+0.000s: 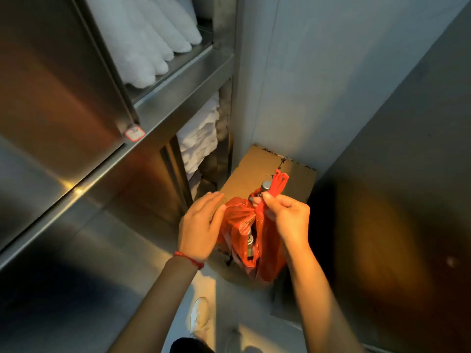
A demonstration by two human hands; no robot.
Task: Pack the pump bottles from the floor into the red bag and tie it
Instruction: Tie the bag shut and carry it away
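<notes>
The red bag (267, 250) hangs in front of me over a cardboard box. My right hand (288, 215) pinches one of its handles, whose end sticks up above my fingers. A grey pump head (266, 186) pokes out of the bag's mouth, and a pump bottle neck (249, 240) shows through a gap in the plastic. My left hand (201, 225) rests against the bag's left side with fingers extended, touching the crumpled left handle. I cannot tell how many bottles are inside.
A taped cardboard box (254, 174) sits on the floor in the corner below the bag. A steel shelving cabinet (178, 80) with folded white towels (153, 39) stands to my left. Grey walls close in ahead and right. My white shoe (200, 317) is below.
</notes>
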